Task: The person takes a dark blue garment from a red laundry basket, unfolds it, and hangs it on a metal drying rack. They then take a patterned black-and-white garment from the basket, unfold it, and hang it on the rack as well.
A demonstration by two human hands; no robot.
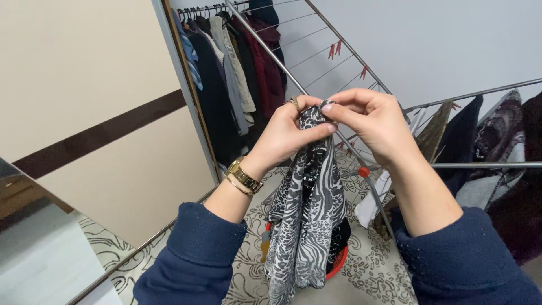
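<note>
Behind everything, a metal drying rack (361, 68) is spreading across the pale wall, red pegs (334, 49) clipped on its lines and dark garments (497, 147) draped at the right. Both hands are raised before it: the left hand (285, 135) and right hand (370, 121) are pinching the top of a grey zebra-patterned cloth (307, 220), which is hanging down above a red basket (339, 262).

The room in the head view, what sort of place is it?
Probably a home laundry or wardrobe corner. A metal drying rack carries red clothes pegs and hung garments, coats hang on a rail, and both hands, left hand and right hand, hold a zebra-patterned cloth.
</note>
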